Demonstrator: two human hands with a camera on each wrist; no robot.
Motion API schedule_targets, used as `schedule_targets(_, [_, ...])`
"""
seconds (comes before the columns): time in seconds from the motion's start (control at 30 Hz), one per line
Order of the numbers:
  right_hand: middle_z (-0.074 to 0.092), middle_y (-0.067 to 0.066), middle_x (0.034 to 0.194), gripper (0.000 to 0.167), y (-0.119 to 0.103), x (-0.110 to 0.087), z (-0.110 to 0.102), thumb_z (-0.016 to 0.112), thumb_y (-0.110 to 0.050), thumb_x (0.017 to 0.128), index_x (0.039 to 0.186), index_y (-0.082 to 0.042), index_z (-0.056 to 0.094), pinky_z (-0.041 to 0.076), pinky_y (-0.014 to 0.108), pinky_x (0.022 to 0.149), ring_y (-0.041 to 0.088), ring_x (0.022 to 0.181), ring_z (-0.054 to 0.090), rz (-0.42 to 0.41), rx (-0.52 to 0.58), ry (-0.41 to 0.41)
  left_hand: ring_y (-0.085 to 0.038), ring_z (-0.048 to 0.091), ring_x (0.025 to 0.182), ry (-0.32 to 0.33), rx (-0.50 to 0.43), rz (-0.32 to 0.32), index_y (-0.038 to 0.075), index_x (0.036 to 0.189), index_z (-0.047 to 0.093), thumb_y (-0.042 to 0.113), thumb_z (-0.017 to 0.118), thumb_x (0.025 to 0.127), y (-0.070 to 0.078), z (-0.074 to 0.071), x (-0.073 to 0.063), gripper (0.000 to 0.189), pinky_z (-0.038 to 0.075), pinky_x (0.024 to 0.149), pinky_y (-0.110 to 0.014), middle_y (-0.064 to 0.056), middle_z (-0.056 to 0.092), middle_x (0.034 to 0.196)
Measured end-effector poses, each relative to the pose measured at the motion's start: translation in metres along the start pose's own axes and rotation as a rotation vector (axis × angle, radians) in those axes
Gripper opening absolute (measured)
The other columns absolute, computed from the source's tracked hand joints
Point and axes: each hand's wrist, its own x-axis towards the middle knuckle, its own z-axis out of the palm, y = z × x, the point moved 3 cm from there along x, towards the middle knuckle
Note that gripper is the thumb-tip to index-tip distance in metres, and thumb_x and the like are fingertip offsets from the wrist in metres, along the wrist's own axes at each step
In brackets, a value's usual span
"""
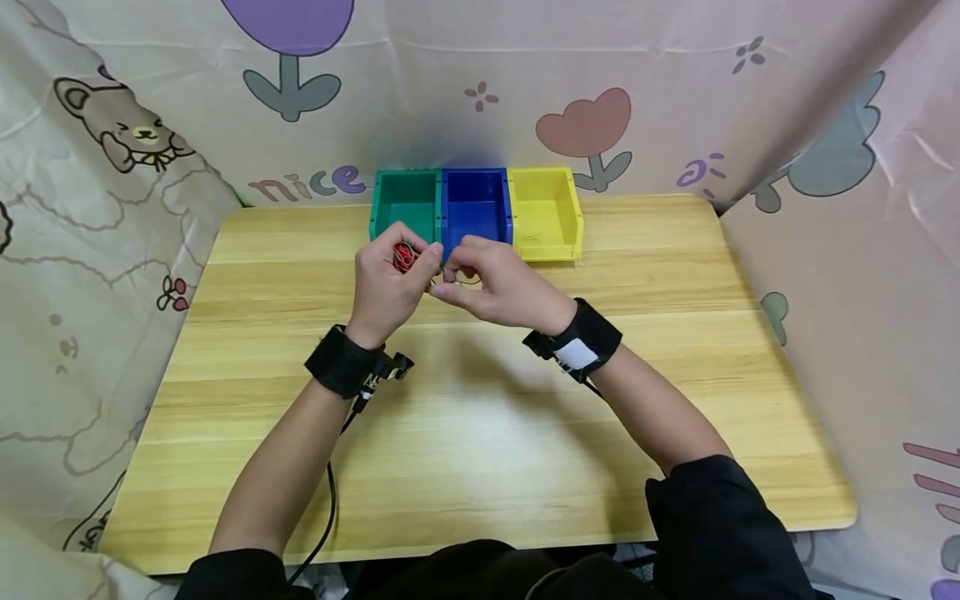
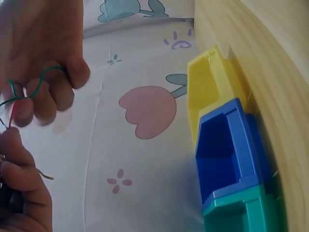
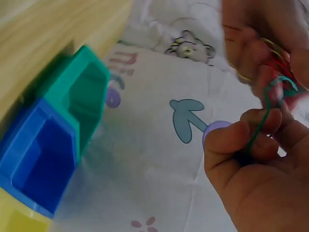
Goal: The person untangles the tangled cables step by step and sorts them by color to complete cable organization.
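My left hand (image 1: 384, 287) holds a small tangled bundle of thin wires (image 1: 405, 257), mostly red, between thumb and curled fingers. Green and yellow strands show with it in the right wrist view. Close beside it, my right hand (image 1: 510, 287) pinches a green wire (image 3: 261, 121). In the left wrist view that green wire (image 2: 42, 79) runs in a wavy line across the right hand's fingers, near a short red strand. A pale wire end (image 2: 46, 175) sticks out by the left fingers. The fingers hide much of the bundle.
Behind the hands, a green bin (image 1: 406, 200), a blue bin (image 1: 477, 204) and a yellow bin (image 1: 546, 208) stand side by side at the wooden table's (image 1: 480, 433) back edge. Faint thin strands show in the yellow bin. A printed curtain (image 1: 450, 83) hangs behind. A black cable (image 1: 332, 500) trails from the left wrist.
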Motion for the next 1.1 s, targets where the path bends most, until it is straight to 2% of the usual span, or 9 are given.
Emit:
schedule_targets(0.1, [0.048, -0.001, 0.075, 0.015, 0.001, 0.000, 0.003, 0.068, -0.014, 0.098, 0.085, -0.008, 0.062, 0.036, 0.030, 0.062, 0.019, 0.071, 0.048, -0.046, -0.017, 0.013, -0.014, 0.052, 0.048, 0.006, 0.015, -0.007, -0.002, 0.084, 0.061, 0.009, 0.067, 0.093, 0.000, 0.000, 0.000, 0.016, 0.042, 0.043, -0.023, -0.004, 0.057, 0.063])
schedule_targets(0.2, [0.047, 0.000, 0.074, 0.016, 0.001, 0.000, 0.002, 0.064, -0.007, 0.098, 0.083, -0.006, 0.064, 0.034, 0.029, 0.060, 0.016, 0.068, 0.045, -0.114, -0.003, 0.080, -0.013, 0.053, 0.047, 0.009, 0.013, -0.003, -0.001, 0.084, 0.061, 0.010, 0.067, 0.094, 0.000, -0.001, 0.000, 0.016, 0.042, 0.042, -0.023, -0.004, 0.058, 0.062])
schedule_targets(0.33, [0.054, 0.003, 0.076, 0.016, 0.006, -0.001, -0.004, 0.064, 0.000, 0.096, 0.082, -0.001, 0.070, 0.037, 0.028, 0.060, 0.015, 0.069, 0.047, -0.163, 0.009, 0.270, -0.013, 0.052, 0.047, 0.012, 0.010, -0.003, -0.001, 0.083, 0.062, 0.012, 0.066, 0.094, -0.002, -0.001, 0.000, 0.017, 0.040, 0.041, -0.022, -0.005, 0.060, 0.062])
schedule_targets(0.5, [0.066, 0.011, 0.087, 0.014, 0.011, -0.002, -0.006, 0.063, 0.002, 0.097, 0.095, 0.002, 0.077, 0.039, 0.029, 0.065, 0.019, 0.076, 0.053, -0.115, 0.085, 0.508, -0.013, 0.052, 0.048, -0.036, 0.028, -0.004, 0.000, 0.083, 0.062, 0.015, 0.065, 0.096, -0.003, 0.004, 0.000, 0.020, 0.040, 0.041, -0.023, -0.005, 0.060, 0.062])
schedule_targets(0.6, [0.069, 0.014, 0.093, 0.017, 0.009, 0.000, -0.003, 0.059, 0.001, 0.100, 0.101, 0.006, 0.075, 0.047, 0.028, 0.071, 0.020, 0.083, 0.060, -0.036, 0.266, 0.567, -0.014, 0.054, 0.048, -0.072, 0.039, -0.018, 0.001, 0.083, 0.063, 0.018, 0.064, 0.097, -0.003, 0.009, 0.000, 0.023, 0.041, 0.042, -0.024, -0.004, 0.060, 0.062])
schedule_targets(0.73, [0.068, 0.012, 0.092, 0.027, 0.005, 0.005, 0.002, 0.046, -0.006, 0.107, 0.096, 0.006, 0.068, 0.055, 0.032, 0.080, 0.020, 0.088, 0.069, 0.157, 0.749, 0.611, -0.014, 0.054, 0.046, -0.114, 0.073, -0.046, 0.003, 0.082, 0.063, 0.022, 0.064, 0.097, -0.003, 0.013, -0.002, 0.023, 0.040, 0.040, -0.025, -0.003, 0.059, 0.059])
schedule_targets(0.87, [0.053, 0.004, 0.077, 0.032, 0.005, 0.009, -0.001, 0.036, -0.017, 0.111, 0.090, -0.005, 0.057, 0.052, 0.027, 0.070, 0.015, 0.067, 0.059, 0.322, 1.114, 0.670, -0.011, 0.051, 0.046, -0.178, 0.143, -0.026, 0.005, 0.080, 0.063, 0.020, 0.064, 0.096, -0.006, 0.018, -0.005, 0.021, 0.039, 0.041, -0.026, 0.001, 0.056, 0.057])
schedule_targets(0.97, [0.036, 0.000, 0.068, 0.033, 0.009, 0.010, -0.014, 0.033, -0.021, 0.111, 0.088, -0.007, 0.051, 0.045, 0.025, 0.057, 0.011, 0.051, 0.038, 0.343, 1.242, 0.739, -0.009, 0.048, 0.047, -0.223, 0.191, -0.004, 0.008, 0.074, 0.062, 0.015, 0.064, 0.094, -0.011, 0.017, -0.009, 0.022, 0.036, 0.043, -0.025, 0.005, 0.052, 0.056])
schedule_targets(1.1, [0.022, -0.003, 0.061, 0.034, 0.018, 0.007, -0.034, 0.036, -0.023, 0.111, 0.083, -0.008, 0.048, 0.024, 0.021, 0.041, 0.008, 0.041, 0.021, 0.319, 1.255, 0.797, -0.010, 0.040, 0.046, -0.216, 0.178, 0.021, 0.010, 0.066, 0.057, 0.009, 0.063, 0.092, -0.014, 0.007, -0.013, 0.027, 0.029, 0.042, -0.025, 0.006, 0.044, 0.054])
